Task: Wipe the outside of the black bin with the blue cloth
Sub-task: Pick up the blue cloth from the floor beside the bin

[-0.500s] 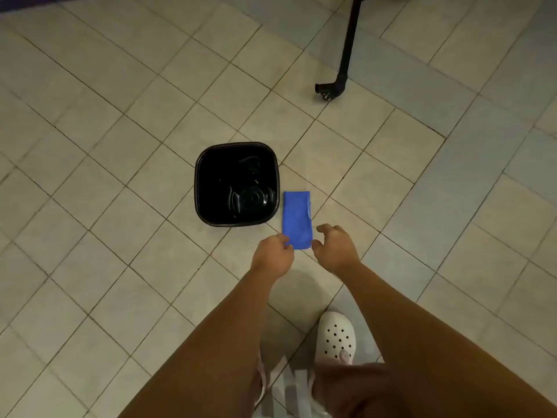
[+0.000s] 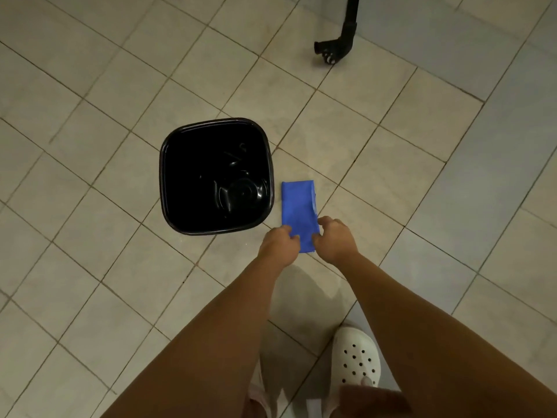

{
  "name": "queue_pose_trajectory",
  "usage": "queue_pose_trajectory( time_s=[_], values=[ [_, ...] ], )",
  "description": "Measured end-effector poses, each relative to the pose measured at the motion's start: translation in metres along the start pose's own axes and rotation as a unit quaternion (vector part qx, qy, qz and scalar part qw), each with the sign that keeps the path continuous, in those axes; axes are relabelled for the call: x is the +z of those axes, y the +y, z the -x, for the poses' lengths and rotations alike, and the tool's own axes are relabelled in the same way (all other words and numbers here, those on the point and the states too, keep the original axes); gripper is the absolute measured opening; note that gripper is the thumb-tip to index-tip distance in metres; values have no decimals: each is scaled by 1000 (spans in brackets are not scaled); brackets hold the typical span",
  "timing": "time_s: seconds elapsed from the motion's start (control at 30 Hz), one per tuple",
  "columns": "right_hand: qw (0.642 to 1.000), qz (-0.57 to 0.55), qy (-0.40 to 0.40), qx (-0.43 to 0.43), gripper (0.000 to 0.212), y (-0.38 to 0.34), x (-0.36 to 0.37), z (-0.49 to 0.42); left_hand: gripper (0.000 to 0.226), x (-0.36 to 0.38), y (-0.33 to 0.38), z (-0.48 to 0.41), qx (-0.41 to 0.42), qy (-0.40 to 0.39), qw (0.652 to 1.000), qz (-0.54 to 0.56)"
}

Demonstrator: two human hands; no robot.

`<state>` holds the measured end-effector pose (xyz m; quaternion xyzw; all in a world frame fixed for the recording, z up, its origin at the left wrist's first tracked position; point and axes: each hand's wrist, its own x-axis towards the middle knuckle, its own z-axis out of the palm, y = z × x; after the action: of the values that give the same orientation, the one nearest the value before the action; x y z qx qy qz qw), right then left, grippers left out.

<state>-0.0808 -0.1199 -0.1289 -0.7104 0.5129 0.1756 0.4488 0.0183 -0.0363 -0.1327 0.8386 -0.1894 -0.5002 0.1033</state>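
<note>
The black bin [image 2: 165, 188] stands upright on the tiled floor, open top facing me. Just right of it lies the folded blue cloth [image 2: 298, 203], flat on the tiles. My left hand [image 2: 278, 245] pinches the cloth's near left corner. My right hand [image 2: 336, 238] grips the near right edge with curled fingers. Both hands cover the cloth's near end.
A black metal leg with a foot [image 2: 334, 49] stands at the back right. My white clog [image 2: 357, 360] is on the floor below my arms. Beige and grey tiles [image 2: 90, 282] surround the bin.
Both hands have closed in on the near end of the cloth and taken hold of it. The cloth and the bin have not moved on the floor.
</note>
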Motion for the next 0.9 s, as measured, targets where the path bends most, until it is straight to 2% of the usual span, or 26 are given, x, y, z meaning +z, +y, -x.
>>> queue_pose_trajectory(
  time_s=[0.23, 0.47, 0.67, 0.9],
  values=[
    [998, -17, -64, 12, 54, 20, 28, -33, 56, 18, -5, -42, -53, -10, 997, 52],
    [995, -41, -90, 24, 60, 24, 48, -47, 53, 31, -10, -67, -138, -15, 977, 164],
    [992, -44, -114, 35, 64, 33, 52, -55, 48, 37, -9, -84, -144, -11, 979, 145],
    [993, -68, -91, 41, 63, 42, 57, -61, 40, 42, -10, -94, -103, 52, 990, 75]
  ],
)
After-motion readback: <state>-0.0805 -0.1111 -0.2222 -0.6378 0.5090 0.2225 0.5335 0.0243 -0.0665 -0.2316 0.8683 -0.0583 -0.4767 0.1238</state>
